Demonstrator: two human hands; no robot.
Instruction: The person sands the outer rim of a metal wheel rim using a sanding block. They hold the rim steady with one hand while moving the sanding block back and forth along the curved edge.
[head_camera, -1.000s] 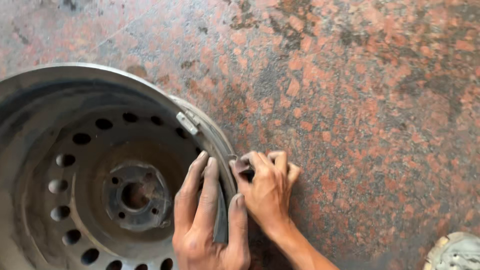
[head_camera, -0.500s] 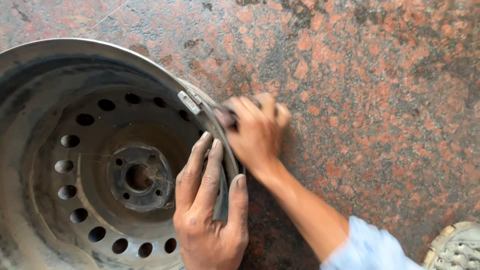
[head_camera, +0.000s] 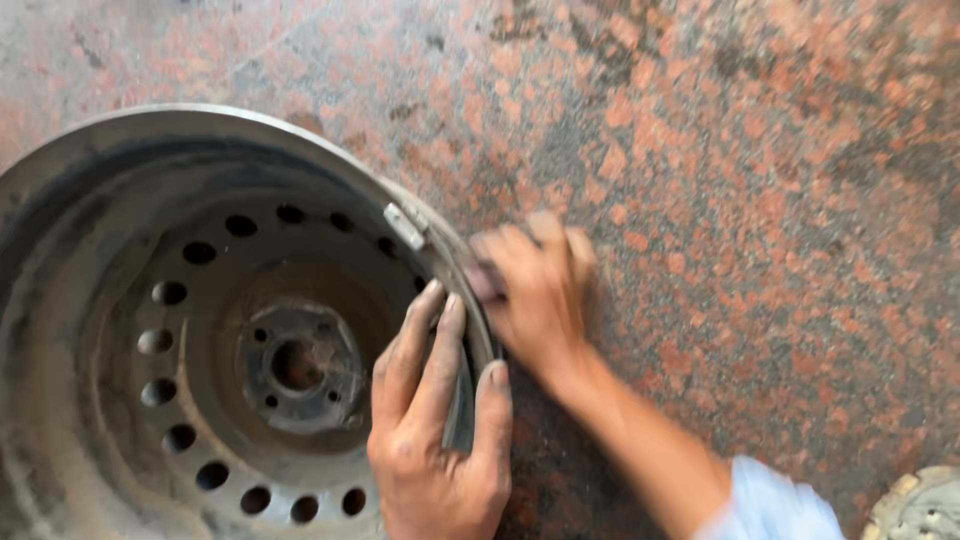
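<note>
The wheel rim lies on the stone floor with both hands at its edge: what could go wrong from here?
1. The left hand grips over the thin edge of the wheel rim; a sharp or rusty edge might cut the fingers.
2. The right hand is blurred beside the small metal clip on the edge; it could scrape against it.
3. The rim looks dusty, so the grip may slip.

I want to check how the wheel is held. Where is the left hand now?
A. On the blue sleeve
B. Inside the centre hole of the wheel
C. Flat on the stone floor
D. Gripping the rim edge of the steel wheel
D: the left hand grips the rim edge of the steel wheel, fingers inside and thumb outside, while the blurred right hand is against the outer side of the rim.
</note>
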